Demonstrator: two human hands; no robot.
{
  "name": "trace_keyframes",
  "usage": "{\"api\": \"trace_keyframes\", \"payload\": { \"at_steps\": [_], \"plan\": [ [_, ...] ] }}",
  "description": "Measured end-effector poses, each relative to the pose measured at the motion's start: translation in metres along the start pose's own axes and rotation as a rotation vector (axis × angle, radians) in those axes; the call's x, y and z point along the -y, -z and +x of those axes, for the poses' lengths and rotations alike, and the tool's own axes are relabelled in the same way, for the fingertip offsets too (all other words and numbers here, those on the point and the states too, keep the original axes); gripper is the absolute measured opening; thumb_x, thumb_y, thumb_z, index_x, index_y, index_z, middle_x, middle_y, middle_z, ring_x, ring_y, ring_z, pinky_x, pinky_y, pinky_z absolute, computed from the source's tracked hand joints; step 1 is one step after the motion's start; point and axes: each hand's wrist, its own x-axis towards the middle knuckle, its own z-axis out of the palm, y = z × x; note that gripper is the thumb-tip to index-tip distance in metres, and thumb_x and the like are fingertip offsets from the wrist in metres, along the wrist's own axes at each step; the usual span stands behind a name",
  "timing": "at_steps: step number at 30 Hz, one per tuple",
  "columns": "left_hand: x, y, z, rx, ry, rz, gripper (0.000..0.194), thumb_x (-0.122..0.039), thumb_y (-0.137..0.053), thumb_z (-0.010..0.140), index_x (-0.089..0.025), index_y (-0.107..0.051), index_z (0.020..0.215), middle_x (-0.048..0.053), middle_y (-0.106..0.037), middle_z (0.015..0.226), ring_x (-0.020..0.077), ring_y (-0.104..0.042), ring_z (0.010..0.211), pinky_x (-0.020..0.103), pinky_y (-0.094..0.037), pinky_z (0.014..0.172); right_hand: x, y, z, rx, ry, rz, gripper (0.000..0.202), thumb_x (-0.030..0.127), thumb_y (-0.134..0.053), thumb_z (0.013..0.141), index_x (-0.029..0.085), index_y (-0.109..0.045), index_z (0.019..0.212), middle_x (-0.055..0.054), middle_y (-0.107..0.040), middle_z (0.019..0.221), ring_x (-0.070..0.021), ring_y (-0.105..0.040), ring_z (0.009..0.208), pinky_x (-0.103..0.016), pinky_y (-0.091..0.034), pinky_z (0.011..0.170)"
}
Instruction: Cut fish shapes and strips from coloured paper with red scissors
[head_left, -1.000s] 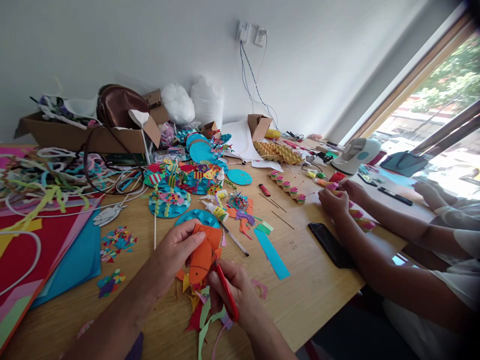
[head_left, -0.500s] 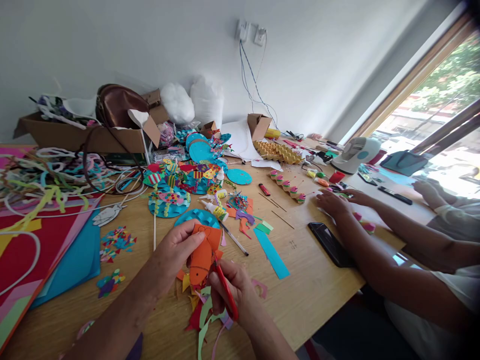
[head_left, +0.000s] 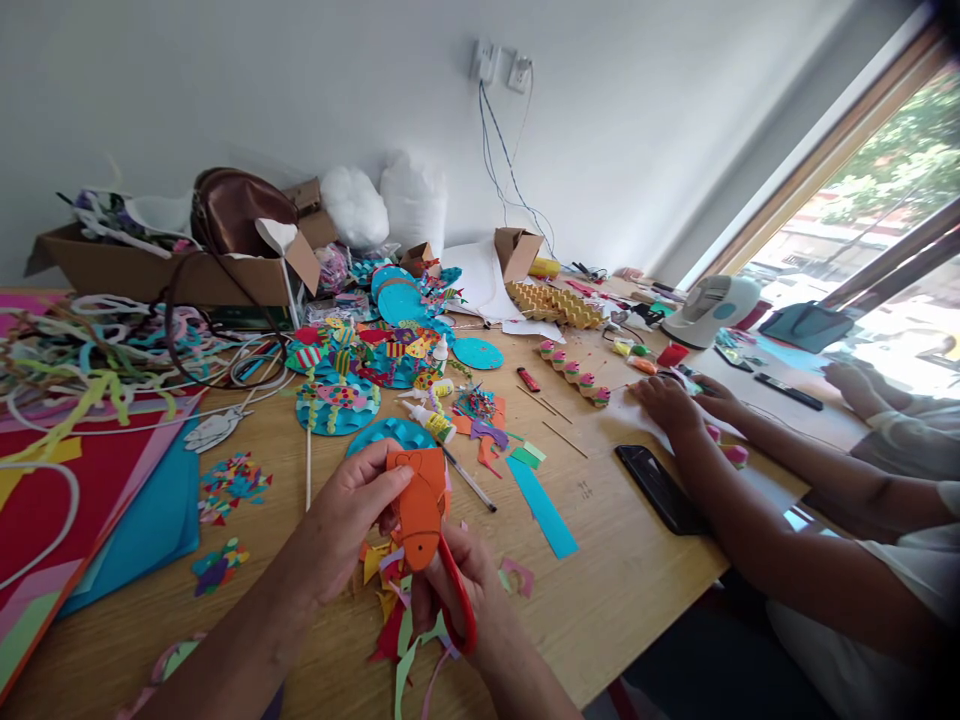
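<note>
My left hand (head_left: 373, 490) pinches a piece of orange paper (head_left: 420, 492) by its upper left side. A fish outline is drawn on it, and its rounded lower end bears a dark eye dot. Red-handled scissors (head_left: 459, 600) are in my right hand (head_left: 469, 580), with the fingers wrapped round the handles. The scissors meet the paper's lower right edge; their blades are mostly hidden behind it. Below the hands lie coloured paper scraps (head_left: 390, 640). A pen (head_left: 471, 480) and a glue bottle (head_left: 435, 422) lie just beyond the paper.
Blue discs with paper fish (head_left: 337, 405) stand behind my hands. Coloured paper sheets (head_left: 142, 540) and pipe cleaners (head_left: 97, 350) cover the left. A black phone (head_left: 660, 490) lies right, near a co-worker's hands (head_left: 667, 405). A blue paper strip (head_left: 544, 508) lies between. Boxes (head_left: 172, 280) line the wall.
The orange paper has turned more upright and shows more of its face. The small cut flap at its right side no longer shows. My right hand and the scissors have shifted slightly down.
</note>
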Motion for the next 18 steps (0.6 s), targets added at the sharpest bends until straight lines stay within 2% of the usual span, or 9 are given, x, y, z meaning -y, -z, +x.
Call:
{"api": "trace_keyframes", "payload": {
  "at_steps": [8, 12, 18],
  "plan": [
    [0.002, -0.008, -0.002, 0.031, -0.016, 0.013, 0.017, -0.030, -0.053, 0.071, -0.019, -0.046, 0.059, -0.006, -0.044, 0.052, 0.0081, -0.035, 0.045, 0.020, -0.029, 0.045, -0.003, 0.001, 0.001, 0.003, 0.036, 0.029, 0.057, 0.068, -0.045, 0.070, 0.013, -0.059, 0.074, 0.005, -0.043, 0.035, -0.0072, -0.039, 0.033, -0.015, -0.029, 0.035],
    [0.003, -0.009, -0.002, 0.033, -0.029, 0.040, 0.018, -0.031, -0.052, 0.072, -0.020, -0.045, 0.059, -0.007, -0.042, 0.052, 0.0082, -0.032, 0.045, 0.020, -0.027, 0.044, -0.010, 0.002, 0.003, -0.005, 0.052, 0.077, 0.054, 0.065, -0.046, 0.072, 0.013, -0.059, 0.078, 0.005, -0.043, 0.036, -0.0063, -0.036, 0.030, -0.016, -0.031, 0.034],
    [0.005, -0.008, -0.002, 0.067, -0.035, 0.058, 0.016, -0.030, -0.050, 0.073, -0.020, -0.045, 0.062, -0.007, -0.040, 0.052, 0.0087, -0.030, 0.047, 0.020, -0.026, 0.045, -0.009, 0.001, 0.003, -0.030, 0.057, 0.080, 0.050, 0.062, -0.047, 0.072, 0.013, -0.059, 0.074, 0.006, -0.040, 0.034, -0.0076, -0.039, 0.032, -0.016, -0.032, 0.033]
  ]
}}
